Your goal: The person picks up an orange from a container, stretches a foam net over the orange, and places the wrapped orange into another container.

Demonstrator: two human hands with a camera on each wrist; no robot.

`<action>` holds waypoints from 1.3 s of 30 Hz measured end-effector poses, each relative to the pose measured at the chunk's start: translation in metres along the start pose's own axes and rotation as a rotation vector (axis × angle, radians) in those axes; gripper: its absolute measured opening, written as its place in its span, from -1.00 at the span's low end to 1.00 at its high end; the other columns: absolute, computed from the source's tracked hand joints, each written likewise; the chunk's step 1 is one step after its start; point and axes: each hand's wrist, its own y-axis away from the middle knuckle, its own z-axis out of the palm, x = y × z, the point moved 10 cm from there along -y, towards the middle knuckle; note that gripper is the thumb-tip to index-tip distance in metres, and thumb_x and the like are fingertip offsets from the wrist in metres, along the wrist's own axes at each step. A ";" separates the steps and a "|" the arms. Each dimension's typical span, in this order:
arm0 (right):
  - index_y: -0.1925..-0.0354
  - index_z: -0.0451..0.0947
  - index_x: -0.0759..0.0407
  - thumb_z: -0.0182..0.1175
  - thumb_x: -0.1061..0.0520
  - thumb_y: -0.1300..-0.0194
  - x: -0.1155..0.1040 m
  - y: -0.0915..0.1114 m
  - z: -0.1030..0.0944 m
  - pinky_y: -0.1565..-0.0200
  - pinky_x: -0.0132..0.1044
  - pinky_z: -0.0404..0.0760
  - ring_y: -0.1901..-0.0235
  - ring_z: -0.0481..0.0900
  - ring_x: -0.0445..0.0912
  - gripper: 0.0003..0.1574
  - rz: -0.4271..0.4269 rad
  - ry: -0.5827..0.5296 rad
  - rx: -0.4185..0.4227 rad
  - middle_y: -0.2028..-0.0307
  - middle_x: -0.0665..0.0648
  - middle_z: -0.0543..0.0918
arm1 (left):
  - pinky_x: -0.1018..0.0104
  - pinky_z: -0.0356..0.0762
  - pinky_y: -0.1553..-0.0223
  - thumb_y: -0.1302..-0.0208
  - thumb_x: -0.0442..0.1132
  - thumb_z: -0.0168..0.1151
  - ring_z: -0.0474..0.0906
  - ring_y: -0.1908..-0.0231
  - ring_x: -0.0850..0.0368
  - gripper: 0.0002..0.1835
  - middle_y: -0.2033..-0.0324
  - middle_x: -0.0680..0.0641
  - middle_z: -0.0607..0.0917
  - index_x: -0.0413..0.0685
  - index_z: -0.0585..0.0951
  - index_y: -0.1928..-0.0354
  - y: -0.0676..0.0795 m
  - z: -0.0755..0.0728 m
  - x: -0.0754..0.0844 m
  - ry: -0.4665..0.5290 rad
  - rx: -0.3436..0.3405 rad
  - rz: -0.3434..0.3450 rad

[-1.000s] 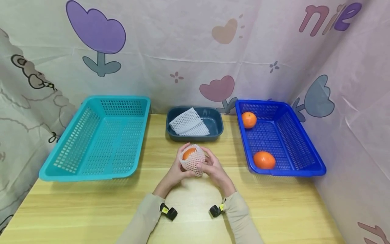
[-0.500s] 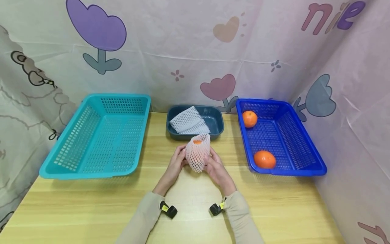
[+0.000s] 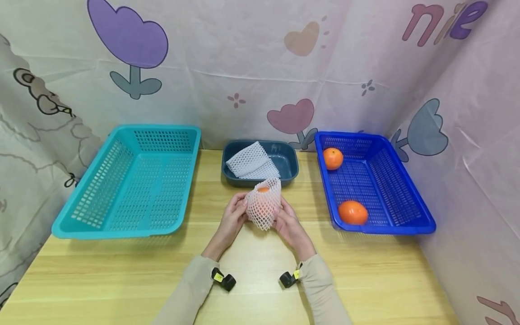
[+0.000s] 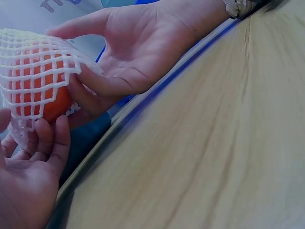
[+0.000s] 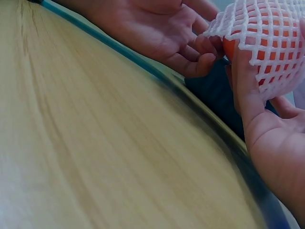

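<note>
A white foam fruit net (image 3: 265, 215) wraps an orange (image 3: 263, 190), whose top shows through the net's open upper end. My left hand (image 3: 231, 221) holds the left side of the net, fingers curled at its edge. On the other side, my right hand (image 3: 291, 227) grips it with thumb and fingers. In the left wrist view, orange skin (image 4: 56, 106) shows bare below the net's rim, beside the fingertips. The right wrist view has the right thumb lying along the net (image 5: 281, 47). Both hands are above the table, in front of a dark tray (image 3: 260, 183).
Two more foam nets (image 3: 253, 161) lie in the dark tray. At left stands a turquoise basket (image 3: 122, 234). On the right, a blue basket (image 3: 386, 229) holds two oranges (image 3: 352, 212). A patterned curtain (image 3: 227, 54) hangs behind the wooden table (image 3: 122, 280).
The net has slid from partly covering the orange to enclosing most of it, its open end now pointing up and away. Over the last half second the hands have barely moved.
</note>
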 end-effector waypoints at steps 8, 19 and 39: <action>-0.54 -0.28 0.31 0.02 0.18 -0.46 -0.002 0.001 0.001 -0.03 -0.26 0.63 -0.09 0.57 -0.05 -0.07 -0.019 -0.067 -0.041 -0.20 0.14 0.48 | 0.47 0.43 0.35 -0.49 -0.46 -0.12 0.41 0.33 0.24 -0.71 0.25 0.03 0.53 -0.25 0.33 -0.19 0.000 0.000 -0.001 -0.049 0.016 -0.006; -0.48 0.03 0.21 0.08 0.12 -0.46 -0.005 0.002 0.001 0.00 -0.27 0.64 -0.04 0.58 -0.06 -0.24 -0.041 -0.125 -0.036 -0.14 0.14 0.53 | 0.47 0.52 0.21 -0.24 -0.59 0.06 0.48 0.22 0.16 -0.51 0.12 -0.10 0.51 -0.38 0.33 -0.23 0.001 -0.001 0.006 -0.282 0.014 0.100; -0.46 -0.02 0.33 0.30 0.16 -0.32 0.006 0.000 -0.011 0.12 -0.29 0.69 0.10 0.66 -0.09 -0.04 0.034 0.115 0.110 -0.05 0.16 0.56 | 0.17 0.30 -0.34 -0.04 -0.51 0.46 0.34 -0.30 -0.11 -0.03 -0.33 -0.24 0.37 -0.06 0.17 -0.46 0.006 0.012 0.005 -0.425 -0.099 0.123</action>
